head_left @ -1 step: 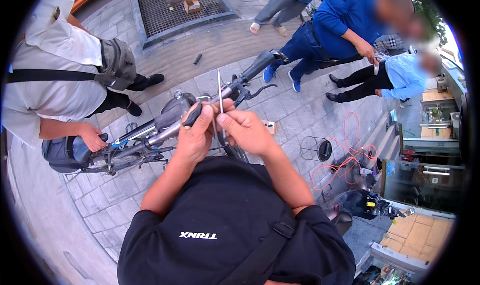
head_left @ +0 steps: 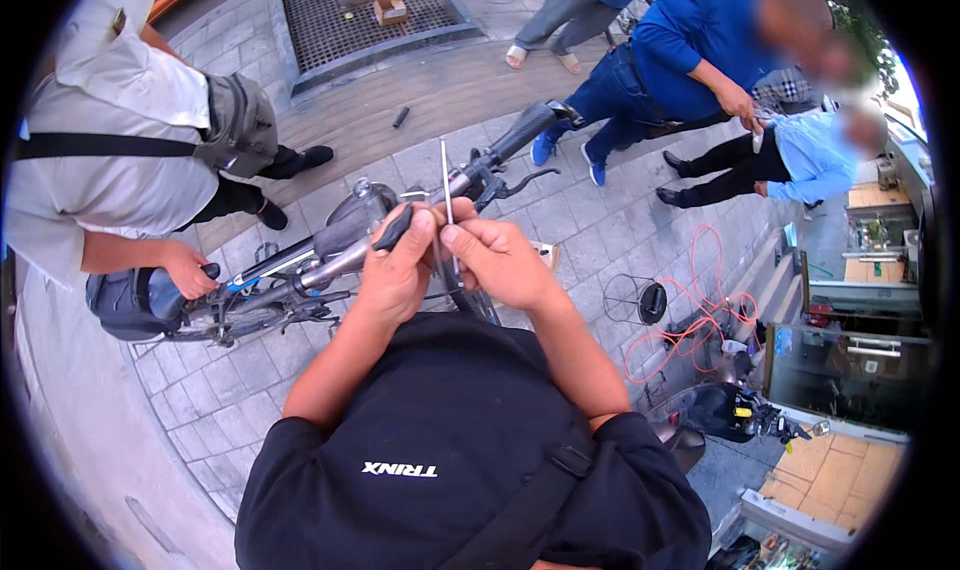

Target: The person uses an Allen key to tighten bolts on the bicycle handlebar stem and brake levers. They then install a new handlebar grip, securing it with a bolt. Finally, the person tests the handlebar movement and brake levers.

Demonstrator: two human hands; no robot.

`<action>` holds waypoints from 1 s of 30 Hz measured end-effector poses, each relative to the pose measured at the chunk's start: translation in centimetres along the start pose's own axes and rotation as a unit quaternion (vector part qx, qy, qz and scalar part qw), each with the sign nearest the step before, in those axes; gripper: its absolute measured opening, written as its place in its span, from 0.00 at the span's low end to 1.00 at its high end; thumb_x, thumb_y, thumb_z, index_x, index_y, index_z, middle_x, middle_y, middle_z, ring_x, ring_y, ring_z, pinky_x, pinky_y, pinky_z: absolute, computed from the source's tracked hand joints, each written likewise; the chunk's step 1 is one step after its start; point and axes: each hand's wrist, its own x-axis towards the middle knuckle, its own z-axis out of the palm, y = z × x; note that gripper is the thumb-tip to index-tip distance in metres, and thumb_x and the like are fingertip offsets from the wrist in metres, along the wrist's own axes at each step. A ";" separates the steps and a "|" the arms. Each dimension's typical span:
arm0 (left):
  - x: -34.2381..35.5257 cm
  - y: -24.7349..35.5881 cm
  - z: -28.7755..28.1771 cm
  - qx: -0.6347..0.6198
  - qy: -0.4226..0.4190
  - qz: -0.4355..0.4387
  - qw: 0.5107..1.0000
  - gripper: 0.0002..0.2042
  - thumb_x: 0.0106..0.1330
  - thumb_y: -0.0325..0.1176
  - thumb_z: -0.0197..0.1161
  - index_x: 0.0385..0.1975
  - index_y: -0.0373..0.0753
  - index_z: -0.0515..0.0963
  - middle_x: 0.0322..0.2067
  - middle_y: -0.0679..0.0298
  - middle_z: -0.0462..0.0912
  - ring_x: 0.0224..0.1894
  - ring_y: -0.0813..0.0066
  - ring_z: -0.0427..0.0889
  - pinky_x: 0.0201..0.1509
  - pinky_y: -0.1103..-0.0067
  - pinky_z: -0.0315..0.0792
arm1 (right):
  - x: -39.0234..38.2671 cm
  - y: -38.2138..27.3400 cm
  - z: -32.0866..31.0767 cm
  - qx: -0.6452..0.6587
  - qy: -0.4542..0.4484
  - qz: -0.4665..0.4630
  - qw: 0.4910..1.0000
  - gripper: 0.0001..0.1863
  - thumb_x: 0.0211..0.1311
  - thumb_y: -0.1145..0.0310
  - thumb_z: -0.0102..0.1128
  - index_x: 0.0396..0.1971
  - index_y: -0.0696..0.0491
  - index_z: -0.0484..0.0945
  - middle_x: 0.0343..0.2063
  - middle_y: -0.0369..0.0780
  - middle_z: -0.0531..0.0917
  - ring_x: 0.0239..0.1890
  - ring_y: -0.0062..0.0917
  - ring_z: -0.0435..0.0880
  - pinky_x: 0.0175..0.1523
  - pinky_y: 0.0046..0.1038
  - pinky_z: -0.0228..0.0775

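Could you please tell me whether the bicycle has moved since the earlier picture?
No, the bicycle shows no clear shift in any direction against the metal grate set in the paving.

A slim, straight silvery rod (head_left: 446, 175) juts from both sides of the right hand's (head_left: 503, 262) pinch — a black handle (head_left: 393, 229) slants from the left hand's (head_left: 398, 275) grip.

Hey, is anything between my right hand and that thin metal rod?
Nothing visible: your right hand holds the thin metal rod. Your left hand, gripping a black handle, is close beside it; the bicycle shows beyond.
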 end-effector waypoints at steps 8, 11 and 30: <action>0.7 -0.5 -0.3 0.049 0.047 -0.001 0.998 0.13 0.82 0.41 0.62 0.43 0.36 0.78 0.41 0.58 0.84 0.43 0.71 0.85 0.43 0.73 0.83 | -0.8 -0.5 -0.4 -0.039 0.036 -0.021 0.998 0.16 0.81 0.61 0.61 0.39 0.58 0.87 0.22 0.29 0.80 0.26 0.10 0.76 0.29 0.21 0.68; 0.5 -0.4 -0.8 0.201 0.089 -0.018 0.975 0.13 0.81 0.41 0.64 0.42 0.36 0.77 0.38 0.59 0.83 0.41 0.74 0.84 0.40 0.75 0.80 | -2.0 -2.5 0.2 -0.063 0.099 -0.098 0.988 0.13 0.76 0.62 0.67 0.44 0.58 0.87 0.28 0.32 0.83 0.28 0.12 0.78 0.31 0.23 0.71; 1.5 -2.2 -0.8 0.294 0.125 -0.011 0.948 0.08 0.81 0.34 0.64 0.47 0.36 0.77 0.32 0.71 0.78 0.32 0.88 0.73 0.34 0.84 0.70 | 0.3 -1.6 0.0 0.102 0.242 -0.143 0.954 0.11 0.78 0.66 0.61 0.41 0.59 0.83 0.25 0.33 0.80 0.20 0.16 0.74 0.25 0.22 0.65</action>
